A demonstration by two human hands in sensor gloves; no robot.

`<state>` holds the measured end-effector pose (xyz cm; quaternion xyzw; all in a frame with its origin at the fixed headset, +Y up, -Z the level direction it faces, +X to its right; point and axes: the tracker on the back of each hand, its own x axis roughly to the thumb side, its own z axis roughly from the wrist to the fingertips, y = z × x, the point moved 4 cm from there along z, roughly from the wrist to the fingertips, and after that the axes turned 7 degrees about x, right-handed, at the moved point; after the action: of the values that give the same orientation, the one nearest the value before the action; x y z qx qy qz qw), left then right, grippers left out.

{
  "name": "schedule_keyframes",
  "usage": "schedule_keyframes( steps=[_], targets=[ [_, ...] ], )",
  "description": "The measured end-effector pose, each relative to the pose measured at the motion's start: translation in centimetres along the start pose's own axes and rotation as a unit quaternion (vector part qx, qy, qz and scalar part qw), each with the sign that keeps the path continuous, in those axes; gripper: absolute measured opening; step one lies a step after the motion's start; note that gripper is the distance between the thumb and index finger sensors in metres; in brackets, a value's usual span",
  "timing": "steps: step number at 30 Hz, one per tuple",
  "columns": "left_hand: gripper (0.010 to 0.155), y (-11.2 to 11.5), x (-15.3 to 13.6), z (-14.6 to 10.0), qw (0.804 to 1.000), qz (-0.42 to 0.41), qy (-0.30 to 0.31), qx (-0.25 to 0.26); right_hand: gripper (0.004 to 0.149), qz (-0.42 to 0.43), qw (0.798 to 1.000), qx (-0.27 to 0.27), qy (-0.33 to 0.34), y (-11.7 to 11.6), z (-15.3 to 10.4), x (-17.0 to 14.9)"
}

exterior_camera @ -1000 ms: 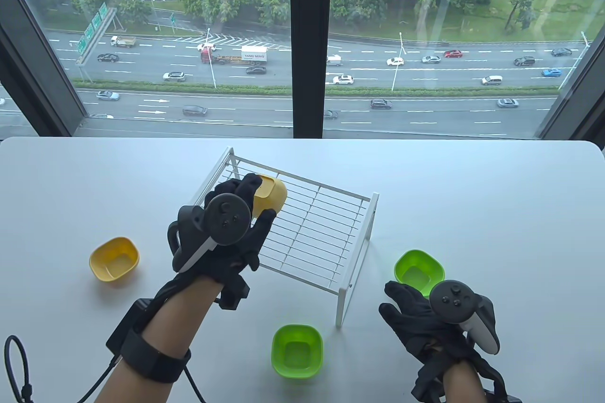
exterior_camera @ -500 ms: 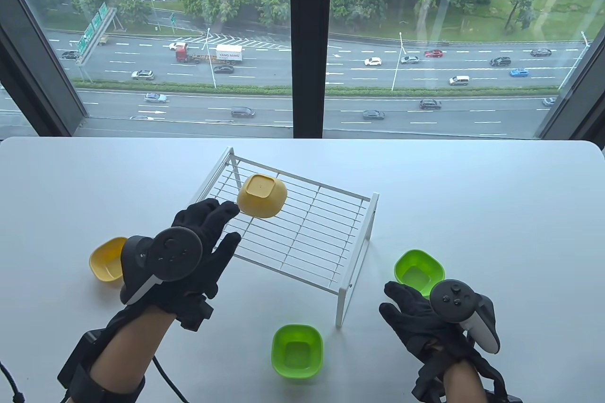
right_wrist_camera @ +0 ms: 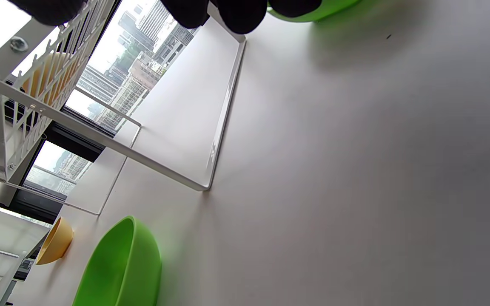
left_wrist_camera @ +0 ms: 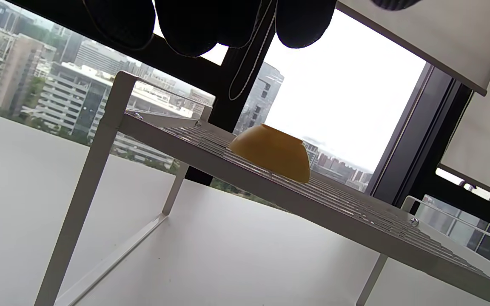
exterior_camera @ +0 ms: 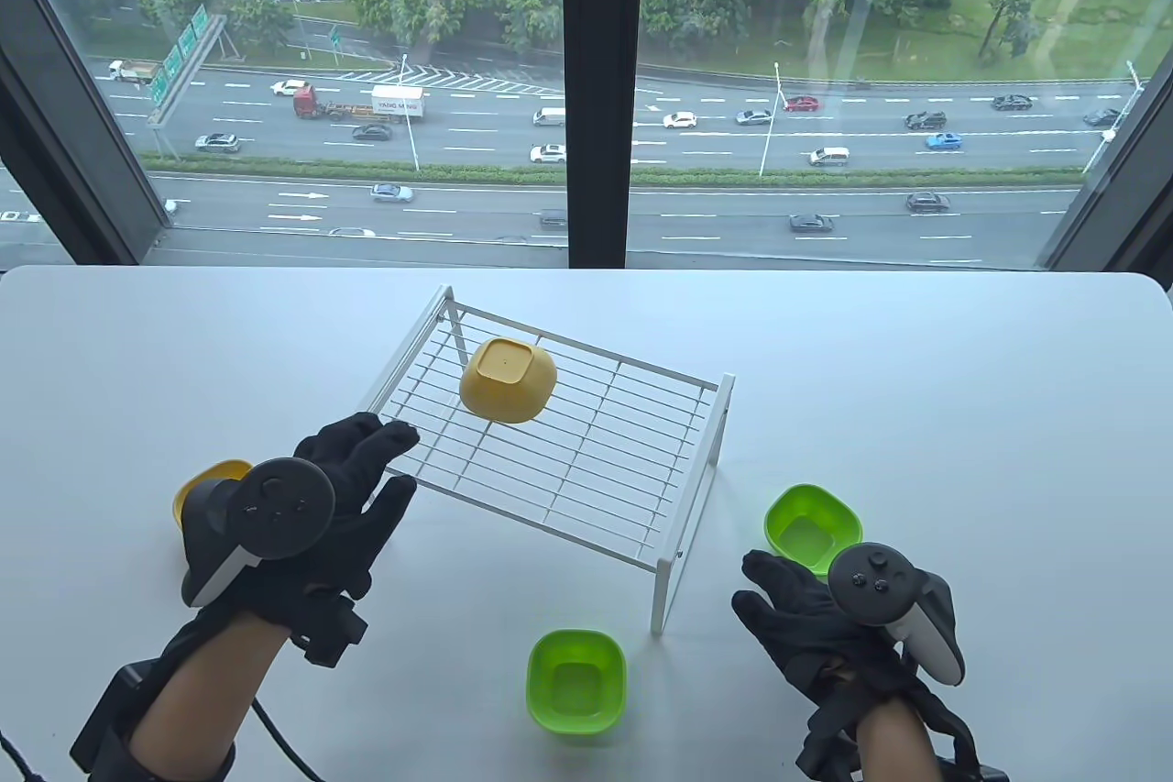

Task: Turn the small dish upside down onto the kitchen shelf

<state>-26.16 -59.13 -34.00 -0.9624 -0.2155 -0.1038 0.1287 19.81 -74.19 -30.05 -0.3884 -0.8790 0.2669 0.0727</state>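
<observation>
**One yellow dish inverted on the shelf, hands free**

Table view: the small yellow dish is sitting base-up on the wire kitchen shelf, rim down so it rests steady on the bars. The left hand is hovering at the shelf's near corner, fingers straight and holding nothing. The right hand is resting idle near a green dish, fingers relaxed.

Left wrist view: the dish is lying dome-up, untouched.

Right wrist view: another green dish is waiting upright on the worktop.
</observation>
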Motion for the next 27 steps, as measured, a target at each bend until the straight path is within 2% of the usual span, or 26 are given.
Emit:
schedule_keyframes(
  steps=[11,15,20,27],
  targets=[
    [0.064,-0.2,-5.6,-1.3,0.997,-0.061,-0.044,0.012,0.079,0.014,1.0,-0.006,-0.01,0.1,-0.1,-0.3],
    [0.063,-0.1,-7.3,-1.8,0.998,-0.03,-0.044,0.036,0.078,0.006,1.0,-0.005,-0.011,-0.1,-0.1,-0.1],
    [0.063,0.5,-9.7,-1.9,0.997,-0.013,-0.069,0.03,0.078,-0.015,1.0,-0.001,-0.01,-0.5,-0.3,0.4],
    [0.064,1.2,-13.1,-2.2,0.99,0.023,-0.138,-0.002,0.078,-0.027,1.0,0.001,-0.007,-0.6,-0.3,0.7]
  ],
)
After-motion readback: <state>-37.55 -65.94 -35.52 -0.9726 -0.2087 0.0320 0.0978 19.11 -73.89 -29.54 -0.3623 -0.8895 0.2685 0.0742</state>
